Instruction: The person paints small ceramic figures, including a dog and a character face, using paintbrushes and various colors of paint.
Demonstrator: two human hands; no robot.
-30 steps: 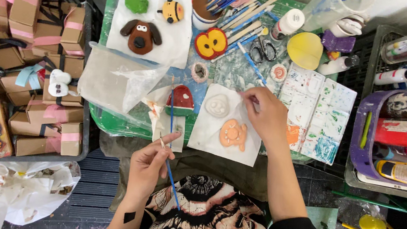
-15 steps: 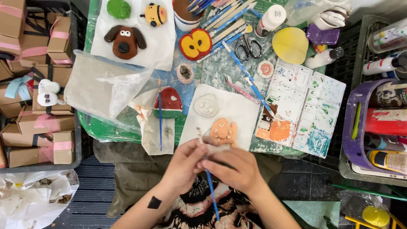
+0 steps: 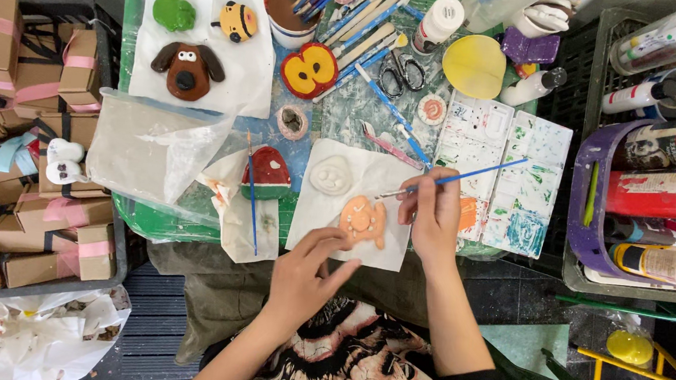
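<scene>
Fingertips of your left hand [image 3: 307, 271] pin the white paper [image 3: 327, 214] so the orange figure [image 3: 363, 220] lies steady, while your right hand [image 3: 433, 216] pinches the blue brush [image 3: 459, 179] beside it.

there is one view only, from a camera on the person's head, looking almost straight down over the green tray [image 3: 118, 202] on their lap. it sits close enough that both forearms enter from the bottom edge. the far rim of the tray lies at the top, brown boxes [image 3: 29, 94] at the left edge, a crate of paint bottles [image 3: 659, 196] at the right.
</scene>
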